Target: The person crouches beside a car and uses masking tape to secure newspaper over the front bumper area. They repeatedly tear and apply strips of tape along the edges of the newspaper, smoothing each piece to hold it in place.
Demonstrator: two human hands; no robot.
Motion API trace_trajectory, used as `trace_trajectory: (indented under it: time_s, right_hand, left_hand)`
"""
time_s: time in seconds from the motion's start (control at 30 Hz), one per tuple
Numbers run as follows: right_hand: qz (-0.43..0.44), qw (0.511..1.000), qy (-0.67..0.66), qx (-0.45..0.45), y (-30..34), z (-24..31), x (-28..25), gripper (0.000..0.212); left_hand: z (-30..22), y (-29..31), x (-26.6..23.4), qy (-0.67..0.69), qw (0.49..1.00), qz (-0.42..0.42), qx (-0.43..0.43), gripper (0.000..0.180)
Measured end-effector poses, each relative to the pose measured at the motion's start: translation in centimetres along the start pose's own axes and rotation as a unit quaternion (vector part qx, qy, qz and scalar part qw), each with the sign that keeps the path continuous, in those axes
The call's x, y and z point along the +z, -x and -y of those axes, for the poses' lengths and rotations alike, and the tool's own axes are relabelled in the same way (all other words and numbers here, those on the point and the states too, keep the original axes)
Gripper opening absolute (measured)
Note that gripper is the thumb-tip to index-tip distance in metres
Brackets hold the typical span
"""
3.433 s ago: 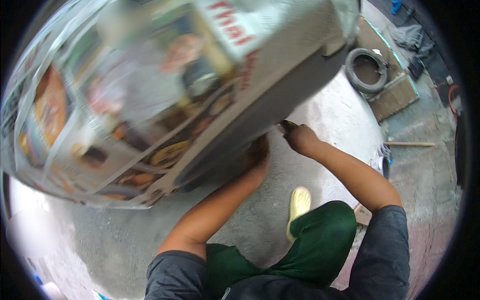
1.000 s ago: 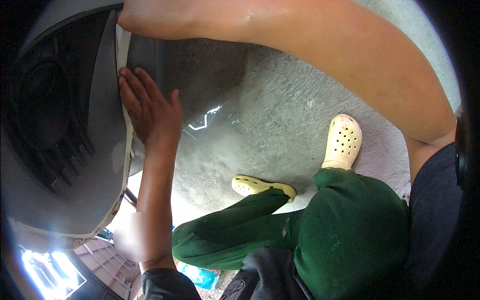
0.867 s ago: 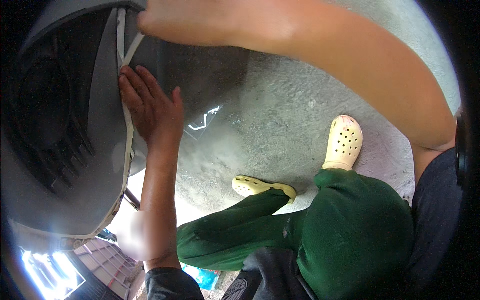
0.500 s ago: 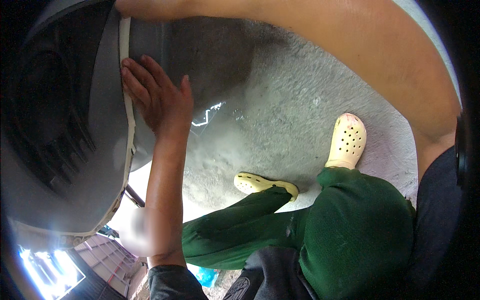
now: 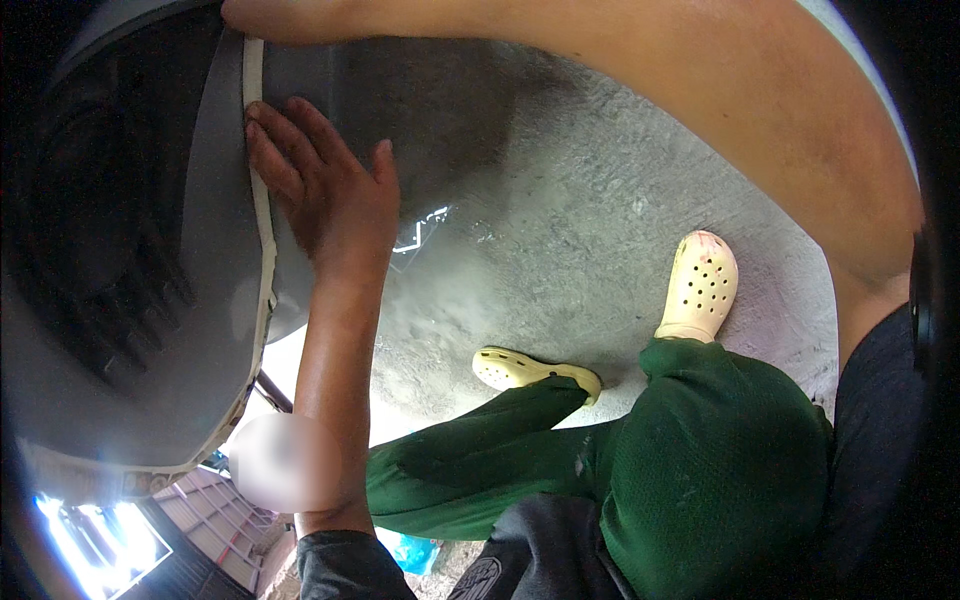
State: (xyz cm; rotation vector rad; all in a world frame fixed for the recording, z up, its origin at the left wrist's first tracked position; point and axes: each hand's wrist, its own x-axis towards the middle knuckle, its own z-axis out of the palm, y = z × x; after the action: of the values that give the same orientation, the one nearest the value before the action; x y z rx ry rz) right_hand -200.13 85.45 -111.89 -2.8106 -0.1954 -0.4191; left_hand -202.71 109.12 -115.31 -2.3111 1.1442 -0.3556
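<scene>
A large grey panel [image 5: 215, 350] with a dark glossy area [image 5: 90, 220] fills the left side. Along its edge runs a narrow cream strip [image 5: 264, 220] that looks like masking tape. My left hand [image 5: 345, 205] lies against this edge, fingers stretched out and fingertips touching the strip, thumb held apart. From the right, my right arm [image 5: 700, 90] reaches across the top of the view. Its hand [image 5: 275, 18] rests at the upper end of the strip, partly cut off by the top border. The right fingers are mostly out of sight, so their grip is unclear.
Below is a rough grey concrete floor [image 5: 560, 260] with a bright reflection. My feet in pale yellow clogs [image 5: 703, 280] stand on it, under green trousers [image 5: 720, 440]. A blue plastic item [image 5: 412, 553] lies at the bottom. A lattice-like structure [image 5: 215, 515] shows lower left.
My left hand has slid slightly up along the strip, fingers still extended. My right hand has shifted a little to the left. The view has moved slightly.
</scene>
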Motion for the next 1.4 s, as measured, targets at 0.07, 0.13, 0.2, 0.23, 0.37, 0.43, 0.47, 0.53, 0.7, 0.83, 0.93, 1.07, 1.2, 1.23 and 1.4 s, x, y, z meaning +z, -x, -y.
trace_trajectory:
  time_s: [0.07,0.13,0.2,0.23,0.37,0.43,0.47,0.53,0.7,0.83,0.93,1.07,1.2,1.23,1.4]
  right_hand:
    - [-0.008,1.000,-0.007,-0.001,0.0,0.0,0.0,0.022]
    - [-0.012,1.000,-0.014,0.005,0.4,0.0,-0.2,0.022]
    - [0.004,1.000,-0.006,0.020,0.5,0.2,-0.6,0.022]
    - [0.021,0.999,0.006,0.031,0.4,0.5,-1.0,0.022]
    - [0.039,0.999,0.015,0.024,0.1,0.6,-1.2,0.022]
    - [0.027,0.999,0.008,0.025,0.0,0.5,-0.7,0.023]
    - [0.019,1.000,0.004,0.024,-0.2,0.6,-0.7,0.023]
    - [0.027,0.998,-0.016,0.051,-0.3,0.8,-0.8,0.023]
    - [0.142,0.971,-0.063,0.184,-0.8,1.8,-2.4,0.024]
    - [0.119,0.987,0.000,0.112,-1.8,2.2,-1.4,0.022]
    - [-0.031,0.993,-0.095,0.065,3.0,0.7,-0.6,0.020]
    - [-0.113,0.986,-0.083,0.089,3.0,2.2,0.4,0.020]
    - [-0.046,0.993,-0.052,0.098,3.7,2.3,0.3,0.019]
    - [-0.048,0.993,-0.054,0.092,3.4,2.3,-0.1,0.019]
    - [0.019,0.994,0.019,0.107,2.3,3.8,-1.0,0.019]
  left_hand:
    - [0.1,-0.3,-0.2,-0.024,1.000,-0.010,0.005,0.091]
    - [0.0,-0.6,-0.3,-0.032,0.999,-0.018,0.008,0.091]
    - [-0.2,-0.8,-0.3,-0.023,0.999,-0.027,0.008,0.089]
    - [-0.2,-1.0,-0.2,-0.016,0.999,-0.033,0.009,0.089]
    - [-0.4,-1.9,-0.5,0.000,0.999,-0.051,0.013,0.087]
    - [-0.6,-2.5,-0.9,0.001,0.998,-0.057,0.020,0.086]
    - [-0.7,-2.8,-1.1,-0.003,0.998,-0.060,0.024,0.085]
    - [-0.8,-3.3,-1.2,-0.006,0.997,-0.072,0.030,0.084]
    - [-1.2,-4.5,-0.6,-0.013,0.995,-0.093,0.017,0.083]
    - [-1.0,-4.8,-0.5,-0.002,0.997,-0.079,0.003,0.087]
    - [-0.8,-5.0,0.4,0.008,0.994,-0.103,0.022,0.097]
    - [1.7,-7.2,6.2,-0.018,0.954,-0.296,0.043,0.096]
    - [-0.7,-4.8,1.6,0.051,0.986,-0.152,0.037,0.092]
    - [-0.2,-4.6,1.1,0.032,0.989,-0.140,0.039,0.091]
    - [1.0,-3.8,1.0,0.028,0.990,-0.125,0.065,0.087]
